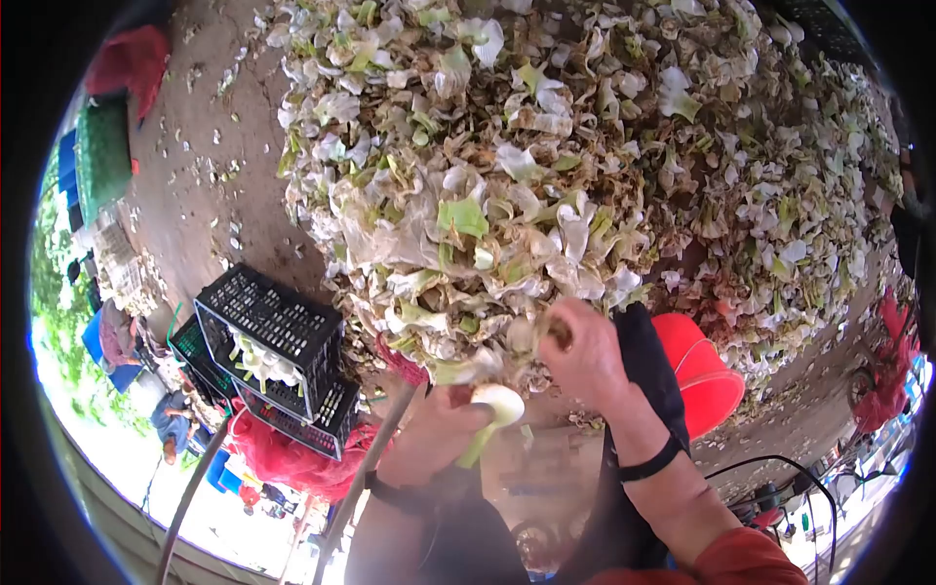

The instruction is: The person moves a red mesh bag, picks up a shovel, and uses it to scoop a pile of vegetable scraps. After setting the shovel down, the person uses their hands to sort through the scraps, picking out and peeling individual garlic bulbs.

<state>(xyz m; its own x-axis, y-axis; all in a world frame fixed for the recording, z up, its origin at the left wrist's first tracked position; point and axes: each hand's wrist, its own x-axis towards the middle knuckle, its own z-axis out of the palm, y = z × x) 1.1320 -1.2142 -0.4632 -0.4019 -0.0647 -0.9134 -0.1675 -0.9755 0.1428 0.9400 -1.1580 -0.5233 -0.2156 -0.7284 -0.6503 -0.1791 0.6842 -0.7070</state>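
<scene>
My left hand (444, 429) is closed around a white onion (502, 405) that has a pale green stalk pointing down toward my lap. My right hand (590, 356) is a little higher and to the right, apart from the onion, with its fingers curled in. Something brownish shows at those fingers, but I cannot make out what it is. Just beyond both hands rises a large heap of peelings (468, 219), white, green and brown, dry and papery in places.
A red bucket (707, 390) stands beside my right forearm. To the left are stacked black crates (273, 302), with white bulbs in one, and red mesh netting (302, 453) below. Poles (366, 463) rise at the left. People (174, 424) are farther off.
</scene>
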